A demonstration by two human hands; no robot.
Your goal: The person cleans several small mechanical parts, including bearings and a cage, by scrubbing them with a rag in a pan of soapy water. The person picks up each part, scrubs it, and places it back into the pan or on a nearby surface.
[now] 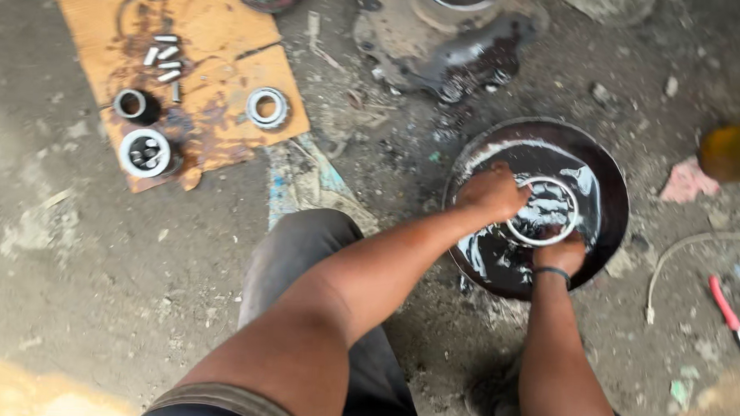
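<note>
Both your hands are on the metal ring (542,211) lying in the dark pan (613,171): your left hand (494,190) has its grip closed over the ring's left edge, fingers curled down onto it, and your right hand (559,252) pinches the near edge from below, just above the black wristband (551,272). The ring sits a little right of the pan's middle, wet with a dark, shiny liquid that pools around it and streaks pale where light catches it. By the look of it you are in the washing step, turning and rubbing the ring in the liquid; whether it is already clean cannot be told from here, since your fingers cover part of it. The next move seems to call for a firm hold on a slippery part: keep both grips on the rim, lift it level, and let it drip over the pan before carrying it anywhere. The pan rests on the dirty concrete floor (96,289). Well apart to your left lies a piece of cardboard (221,22) carrying two small metal cups (145,152), a bearing ring (268,108) and a few short rollers (165,57). Beyond the pan stands a large greasy hub (449,47). To the right, near a pale cord (688,244), lie red-handled pliers (731,307).
</note>
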